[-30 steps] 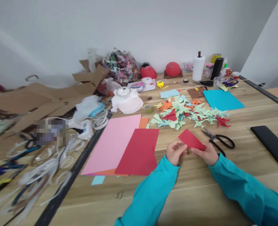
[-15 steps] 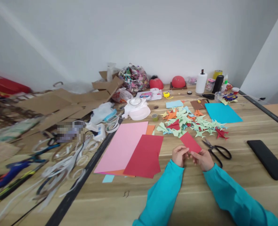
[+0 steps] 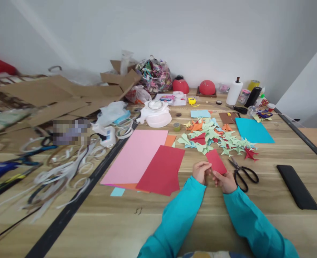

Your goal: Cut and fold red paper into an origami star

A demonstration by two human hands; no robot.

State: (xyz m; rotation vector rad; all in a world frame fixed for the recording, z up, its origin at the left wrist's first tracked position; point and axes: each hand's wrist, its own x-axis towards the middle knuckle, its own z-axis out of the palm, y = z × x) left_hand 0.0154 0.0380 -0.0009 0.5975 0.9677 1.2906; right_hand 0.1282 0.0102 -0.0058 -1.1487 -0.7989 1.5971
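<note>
A small red paper rectangle (image 3: pixel 216 161) is held between both hands above the wooden table. My left hand (image 3: pixel 200 173) is closed, its fingertips pinching the left edge near the lower corner. At the bottom edge, my right hand (image 3: pixel 227 182) grips the same paper between thumb and fingers; some fingers are hidden behind. Just beyond lies a heap of folded paper pieces (image 3: pixel 205 138) with pointed tips, mostly pale green, some orange and red. Black-handled scissors (image 3: pixel 243 174) rest right beside my right hand. Larger red sheets (image 3: pixel 161 170) lie left of my hands.
A pink sheet (image 3: pixel 137 154) lies partly under the red ones. Blue paper (image 3: pixel 255 130) and a black phone-like slab (image 3: pixel 297 186) are on the right. Tangled white straps (image 3: pixel 53 179), a glue gun (image 3: pixel 1 171) and an opened cardboard box (image 3: pixel 67 93) crowd the left.
The view has shifted slightly, so things sit a little differently in the picture. Both hands keep hold of the red paper, with the left fingertips a bit higher along its edge.
</note>
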